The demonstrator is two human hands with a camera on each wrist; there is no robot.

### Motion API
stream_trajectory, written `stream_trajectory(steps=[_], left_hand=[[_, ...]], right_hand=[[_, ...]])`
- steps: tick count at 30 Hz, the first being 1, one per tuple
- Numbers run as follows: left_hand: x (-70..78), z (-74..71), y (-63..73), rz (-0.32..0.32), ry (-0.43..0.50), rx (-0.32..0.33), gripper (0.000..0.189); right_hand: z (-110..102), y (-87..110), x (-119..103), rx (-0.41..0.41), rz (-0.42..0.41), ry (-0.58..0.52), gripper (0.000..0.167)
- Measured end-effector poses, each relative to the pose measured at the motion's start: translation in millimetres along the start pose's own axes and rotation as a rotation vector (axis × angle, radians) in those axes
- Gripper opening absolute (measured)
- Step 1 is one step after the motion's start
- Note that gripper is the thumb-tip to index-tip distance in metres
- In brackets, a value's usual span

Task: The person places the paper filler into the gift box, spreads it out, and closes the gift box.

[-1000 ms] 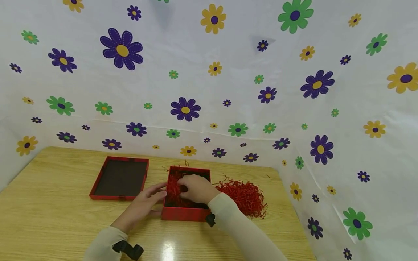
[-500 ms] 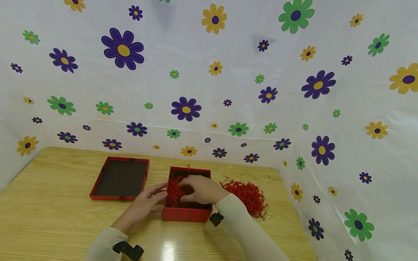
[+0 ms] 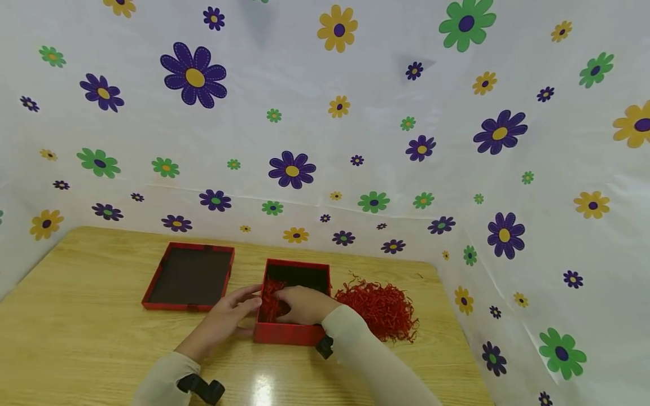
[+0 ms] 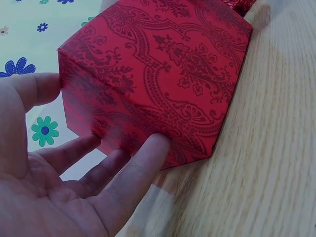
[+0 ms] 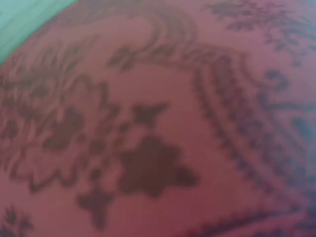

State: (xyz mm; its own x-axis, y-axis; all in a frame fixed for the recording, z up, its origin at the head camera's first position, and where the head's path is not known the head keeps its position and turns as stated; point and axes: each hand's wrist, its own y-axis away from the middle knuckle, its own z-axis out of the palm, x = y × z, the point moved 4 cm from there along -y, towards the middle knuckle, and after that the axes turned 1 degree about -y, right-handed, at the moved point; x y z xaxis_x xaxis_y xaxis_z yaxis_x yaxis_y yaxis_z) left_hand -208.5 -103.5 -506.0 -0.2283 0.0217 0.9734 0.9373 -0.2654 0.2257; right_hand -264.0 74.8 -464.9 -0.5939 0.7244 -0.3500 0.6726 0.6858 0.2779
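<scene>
The red patterned box (image 3: 284, 334) stands uncovered on the table, with red shredded paper (image 3: 270, 301) along the left of its dark inside. My left hand (image 3: 225, 316) steadies the box from its left; in the left wrist view the spread, fairly straight fingers (image 4: 143, 163) touch its patterned side (image 4: 163, 64). Inside the box, my right hand (image 3: 304, 304) reaches down with bent fingers and thumb around some of the shredded paper; its fingertips are partly hidden. A blurred patterned box wall (image 5: 148, 163) fills the right wrist view, where no part of that hand shows.
To the left lies a shallow red-rimmed lid (image 3: 190, 276), dark inside facing up. A loose heap of red shredded paper (image 3: 383, 310) sits right of the box, beside my right forearm. A flower-printed sheet (image 3: 244, 135) rises behind the wooden table (image 3: 76, 316).
My right hand has shifted toward the near side of the box and lower into it, uncovering the dark far part. My left hand stays against the side.
</scene>
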Motion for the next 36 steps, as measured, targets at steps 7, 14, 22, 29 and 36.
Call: stream_trajectory(steps=[7,14,22,29,36], left_hand=[[2.6,0.0,0.1,0.008,-0.011,-0.006,0.061],[1.3,-2.8,-2.2,0.005,0.015,-0.016,0.063],[-0.5,-2.0,-3.5,0.032,0.009,-0.044,0.064],[0.5,0.0,-2.8,0.036,0.031,-0.051,0.065],[0.6,-0.3,-0.7,0.029,0.030,-0.057,0.065]], right_hand=[[-8.2,5.9,-3.5,0.017,-0.010,-0.002,0.042],[-44.4,17.5,-11.7,0.179,0.051,-0.033,0.057],[-8.5,-5.2,-21.9,0.037,-0.007,-0.022,0.031],[4.0,-11.8,-17.0,-0.032,0.056,-0.119,0.032],[-11.9,1.9,-22.5,0.034,-0.047,-0.055,0.034]])
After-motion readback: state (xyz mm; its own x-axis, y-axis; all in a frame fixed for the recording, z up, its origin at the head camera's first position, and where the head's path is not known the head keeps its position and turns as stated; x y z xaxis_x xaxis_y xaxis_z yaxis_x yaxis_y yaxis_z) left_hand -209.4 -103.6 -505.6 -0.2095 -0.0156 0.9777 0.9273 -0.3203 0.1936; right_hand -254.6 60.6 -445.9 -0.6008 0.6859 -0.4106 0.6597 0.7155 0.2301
